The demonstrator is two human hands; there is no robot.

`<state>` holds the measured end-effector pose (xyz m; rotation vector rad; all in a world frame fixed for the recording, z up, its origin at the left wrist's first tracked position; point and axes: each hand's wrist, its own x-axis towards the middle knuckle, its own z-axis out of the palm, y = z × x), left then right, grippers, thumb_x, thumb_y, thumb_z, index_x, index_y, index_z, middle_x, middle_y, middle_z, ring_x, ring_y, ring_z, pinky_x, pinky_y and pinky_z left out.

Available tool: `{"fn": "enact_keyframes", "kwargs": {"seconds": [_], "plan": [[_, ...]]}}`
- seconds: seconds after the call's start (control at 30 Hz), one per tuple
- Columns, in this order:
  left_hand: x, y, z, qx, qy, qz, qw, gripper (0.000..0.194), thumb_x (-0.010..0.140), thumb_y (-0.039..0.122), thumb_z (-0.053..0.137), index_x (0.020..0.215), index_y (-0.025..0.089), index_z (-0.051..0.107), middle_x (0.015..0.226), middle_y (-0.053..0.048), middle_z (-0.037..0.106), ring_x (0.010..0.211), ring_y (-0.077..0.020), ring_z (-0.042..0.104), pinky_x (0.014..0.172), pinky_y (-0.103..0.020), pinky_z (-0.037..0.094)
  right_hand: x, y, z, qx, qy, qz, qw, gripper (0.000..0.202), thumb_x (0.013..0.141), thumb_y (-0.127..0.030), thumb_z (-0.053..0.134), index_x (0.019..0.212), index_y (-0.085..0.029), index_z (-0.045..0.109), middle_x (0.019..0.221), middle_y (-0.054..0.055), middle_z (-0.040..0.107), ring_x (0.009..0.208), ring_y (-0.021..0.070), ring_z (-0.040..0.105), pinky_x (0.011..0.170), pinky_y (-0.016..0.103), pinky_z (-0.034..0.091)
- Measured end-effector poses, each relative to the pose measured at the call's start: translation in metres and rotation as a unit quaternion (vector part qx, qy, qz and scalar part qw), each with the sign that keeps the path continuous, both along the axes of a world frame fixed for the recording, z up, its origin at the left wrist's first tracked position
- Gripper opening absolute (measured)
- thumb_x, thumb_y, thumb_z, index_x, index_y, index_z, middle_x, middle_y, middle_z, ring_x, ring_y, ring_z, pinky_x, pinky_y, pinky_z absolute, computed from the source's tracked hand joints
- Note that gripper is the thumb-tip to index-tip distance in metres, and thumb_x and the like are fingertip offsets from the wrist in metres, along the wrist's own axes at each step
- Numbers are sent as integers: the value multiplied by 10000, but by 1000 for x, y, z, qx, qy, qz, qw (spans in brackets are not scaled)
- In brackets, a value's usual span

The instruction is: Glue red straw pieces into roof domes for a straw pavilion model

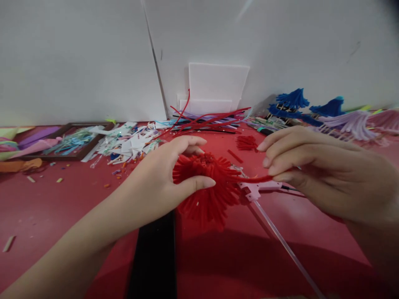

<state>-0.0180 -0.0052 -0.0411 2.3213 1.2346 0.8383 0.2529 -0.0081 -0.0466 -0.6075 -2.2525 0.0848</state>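
Observation:
A round, layered tuft of red pipe cleaners [207, 195] is in the middle of the view. My left hand [177, 170] curls around its upper left side, with the thumb across its front and the fingers behind. My right hand [321, 170] pinches the free end of one long red pipe cleaner [255, 180], which stretches leftward to the tuft. Whether that strand is fixed to the tuft I cannot tell. Beneath the strand lies a pink glue gun [251, 190] with a clear glue stick [286, 247] sticking out of its back.
Short cut red pieces [247, 143] lie behind the tuft. Long pipe cleaners [208, 120] are heaped by the wall near white boards [218, 83]. Paper scraps [134, 139] and a brown frame [56, 153] are at left. Blue tufted pieces [293, 99] stand at right; a black strip [154, 253] lies in front.

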Motion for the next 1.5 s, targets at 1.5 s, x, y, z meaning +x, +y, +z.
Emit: {"fn": "enact_keyframes", "kwargs": {"seconds": [1.5], "plan": [[-1, -1, -3, 21, 25, -37, 999, 395, 850, 412, 641, 1209, 266, 564, 1171, -57, 669, 1033, -242, 650, 943, -363, 529, -28, -8, -35, 66, -27, 68, 995, 162, 850, -83, 617, 719, -179, 615, 774, 31, 667, 733, 127, 591, 687, 288, 534]]}}
